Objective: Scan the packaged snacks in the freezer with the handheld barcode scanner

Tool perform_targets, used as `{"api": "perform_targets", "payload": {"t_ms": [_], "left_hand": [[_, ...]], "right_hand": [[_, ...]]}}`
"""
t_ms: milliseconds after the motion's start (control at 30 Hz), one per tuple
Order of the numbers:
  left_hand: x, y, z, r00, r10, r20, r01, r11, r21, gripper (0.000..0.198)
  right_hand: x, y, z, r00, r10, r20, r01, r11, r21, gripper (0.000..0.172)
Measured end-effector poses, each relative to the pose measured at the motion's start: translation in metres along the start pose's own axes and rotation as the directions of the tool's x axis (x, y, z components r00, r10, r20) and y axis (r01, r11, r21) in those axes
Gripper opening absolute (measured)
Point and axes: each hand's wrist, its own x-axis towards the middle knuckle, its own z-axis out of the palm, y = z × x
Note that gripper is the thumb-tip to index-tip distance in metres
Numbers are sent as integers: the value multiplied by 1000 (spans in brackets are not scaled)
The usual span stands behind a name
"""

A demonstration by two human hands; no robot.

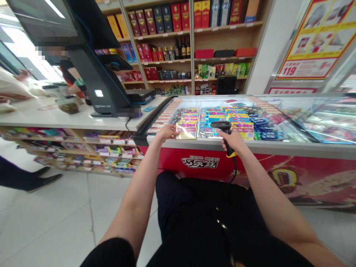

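Scanner (223, 125), black pistol-shaped plastic, fills clenched right hand (235, 141); left hand (167, 133) pinches flat yellow packet (185, 131) by edge, likely leaving face uncovered.

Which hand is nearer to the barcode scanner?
Right. The right hand holds the barcode scanner itself; the left hand is left of it, touching a yellow packet.

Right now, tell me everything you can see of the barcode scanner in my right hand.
The handheld barcode scanner is black, apparently plastic, and pistol-shaped, with yellow trim at the base of its handle and a dark cord hanging below. Your right hand grips the handle; the head points left, above the chest freezer. Whether it's on, I can't tell.
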Motion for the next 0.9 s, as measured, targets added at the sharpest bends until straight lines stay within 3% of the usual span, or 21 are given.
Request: {"api": "perform_targets", "payload": {"t_ms": [100,367,467,667,900], "left_hand": [[5,2,1,1000,18,-5,-18,994,104,31],[25,8,13,976,106,-189,-13,901,434,23],[31,10,15,971,124,-203,-21,894,447,20],[27,12,10,993,61,-96,-5,866,501,20],[20,17,10,986,69,-154,28,832,555,22]], "right_hand": [[0,0,3,1000,18,8,-18,1000,14,34],[-4,-1,4,999,52,8,-52,998,40,31],[-2,1,3,999,41,5,-41,999,34,32],[1,5,-1,1000,23,-5,-23,1000,21,32],[-1,4,-2,1000,30,-1,-30,999,43,32]]}}
